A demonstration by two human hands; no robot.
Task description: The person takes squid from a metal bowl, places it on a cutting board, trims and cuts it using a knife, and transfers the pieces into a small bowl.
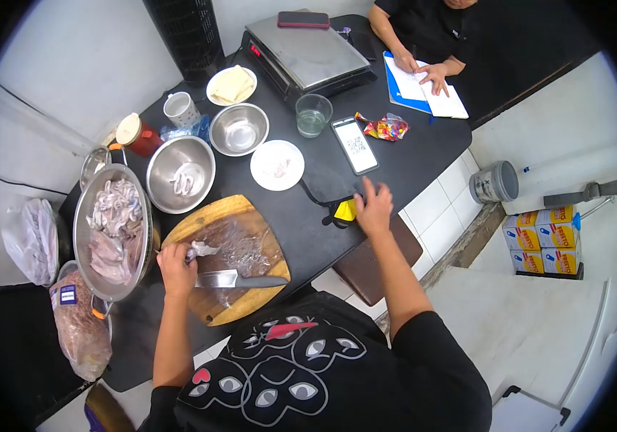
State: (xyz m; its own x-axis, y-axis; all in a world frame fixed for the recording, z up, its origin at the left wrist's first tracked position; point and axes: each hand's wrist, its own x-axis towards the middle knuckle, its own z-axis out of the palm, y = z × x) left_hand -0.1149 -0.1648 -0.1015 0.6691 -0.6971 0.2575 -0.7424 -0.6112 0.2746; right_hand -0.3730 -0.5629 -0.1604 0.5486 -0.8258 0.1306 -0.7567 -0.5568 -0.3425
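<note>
My left hand [177,269] is closed on a piece of pale squid [201,250] at the left side of the wooden cutting board [265,234]. A knife [240,279] lies on the board just right of that hand, its dark handle to the right. Wet scraps cover the middle of the board. My right hand [374,207] is raised at the table's edge with its fingers apart, beside a black item with a yellow part [346,210]. Left of the board, a large colander [146,263] holds squid. A steel bowl [201,196] with a few white pieces stands behind the board.
Behind are an empty-looking steel bowl [242,135], a white plate [277,165], a glass [313,116], a phone [355,145] and a scale [305,54]. Another person [423,32] writes on paper at the far right. A bagged item [82,324] is left.
</note>
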